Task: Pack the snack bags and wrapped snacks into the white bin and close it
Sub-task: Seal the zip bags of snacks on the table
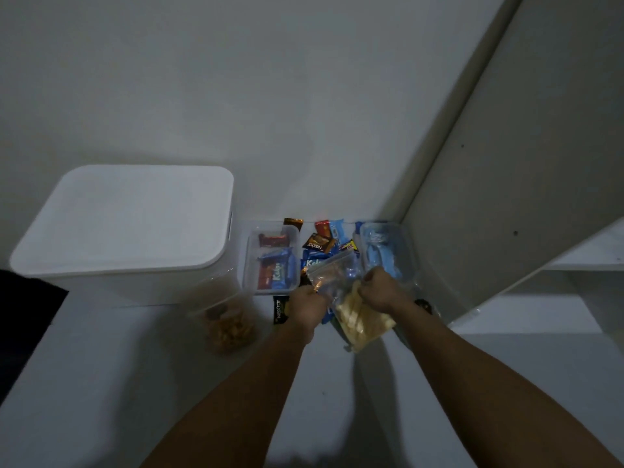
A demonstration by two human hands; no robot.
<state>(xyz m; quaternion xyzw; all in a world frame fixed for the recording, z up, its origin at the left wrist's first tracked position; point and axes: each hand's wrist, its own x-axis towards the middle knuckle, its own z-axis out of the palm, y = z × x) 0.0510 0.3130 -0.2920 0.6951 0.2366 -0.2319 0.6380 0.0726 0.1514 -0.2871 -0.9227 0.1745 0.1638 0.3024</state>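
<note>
Both hands grasp one clear zip-top plastic bag of pale yellow stick snacks (pixel 363 320): the left hand (pixel 309 307) clenches its upper edge at about 9 o'clock of the bag, the right hand (pixel 380 292) clenches it at 1 o'clock, and the bag hangs tilted between them, near the middle of the view.

The likeliest trouble, as I judge it, is the seal: if the strip is not fully pressed, pulling from two sides could open it and spill sticks over the loose wrapped snacks (pixel 320 244) lying just beyond at 12 o'clock. The large white plastic bin (pixel 125 224), at 10 o'clock, has its flat lid on, so nothing can go in until a hand is freed to lift it. The dim light also makes small dark wrappers easy to miss.

The surface is a pale white shelf or counter (pixel 101 383) set against a plain white wall (pixel 270 79). A clear tray of wrapped bars (pixel 273 261) sits at 11 o'clock, and a clear tub with blue packets (pixel 385 251) at 1 o'clock.
</note>
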